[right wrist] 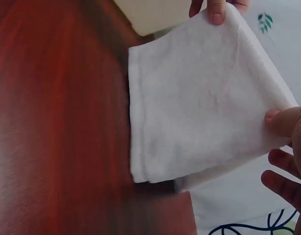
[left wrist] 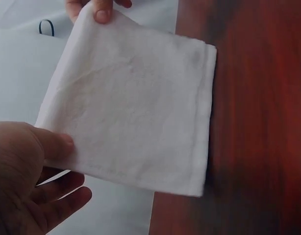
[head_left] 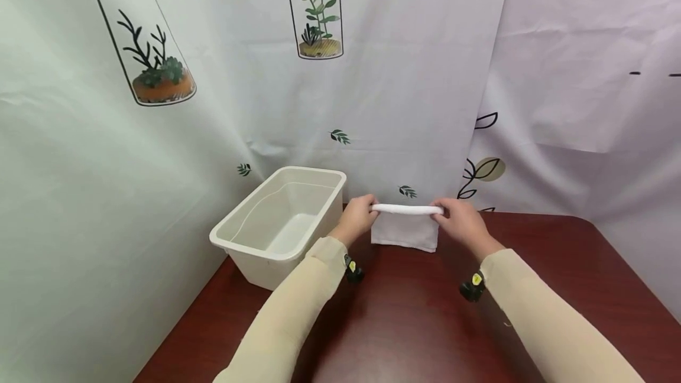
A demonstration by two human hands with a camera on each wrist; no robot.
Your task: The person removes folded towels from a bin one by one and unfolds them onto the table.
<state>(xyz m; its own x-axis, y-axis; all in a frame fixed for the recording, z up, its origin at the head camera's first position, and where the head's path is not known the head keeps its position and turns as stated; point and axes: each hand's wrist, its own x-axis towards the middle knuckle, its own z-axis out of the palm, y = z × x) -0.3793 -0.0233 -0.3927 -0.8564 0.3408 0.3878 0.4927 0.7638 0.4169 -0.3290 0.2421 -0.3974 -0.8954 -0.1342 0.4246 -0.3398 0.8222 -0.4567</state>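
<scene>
A white folded cloth [head_left: 405, 230] hangs between both hands near the back of the table, its folded edge uppermost. At its left upper corner the left hand [head_left: 360, 216] pinches it, thumb on the near face in the left wrist view. The right hand [head_left: 461, 221] pinches the right upper corner the same way, its thumb [right wrist: 283, 121] lying on the cloth. Both wrist views show the cloth [left wrist: 131, 107] as a flat, layered rectangle with a hemmed lower edge. Whether that lower edge touches the table cannot be told.
A cream plastic tub [head_left: 255, 248] stands left of the left hand, at the table's left side. The dark red wooden table [head_left: 404, 324] extends in front and to the right. Behind hangs a white curtain [head_left: 404, 105] printed with plants.
</scene>
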